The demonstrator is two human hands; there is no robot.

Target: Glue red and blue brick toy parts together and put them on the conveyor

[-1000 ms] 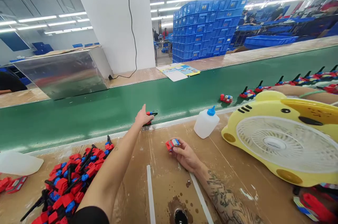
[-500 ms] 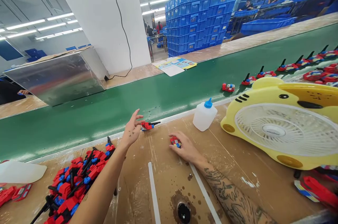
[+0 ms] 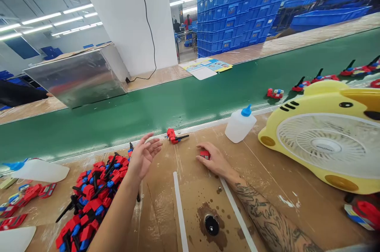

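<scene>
My left hand (image 3: 146,154) hovers with fingers apart and nothing in it, above the near edge of the green belt. Just right of it lies a small red toy piece (image 3: 172,136) with a black rod pointing right. My right hand (image 3: 214,159) rests on the brown table, its fingers curled around a red toy block (image 3: 204,154) with a grey patch; most of the block is hidden by the hand. Left of my left forearm lies a heap of red, blue and black toy parts (image 3: 97,188).
A white squeeze bottle (image 3: 240,126) stands beyond my right hand, left of a yellow animal-shaped fan (image 3: 314,141). Another bottle (image 3: 44,170) lies at left. The green conveyor belt (image 3: 204,97) carries assembled toys (image 3: 275,93). A black round cup (image 3: 211,225) sits in front.
My left hand has come away from the small toy piece with the black rod, which now lies turned on the table edge. My right hand stays around the red block. The view has shifted left.
</scene>
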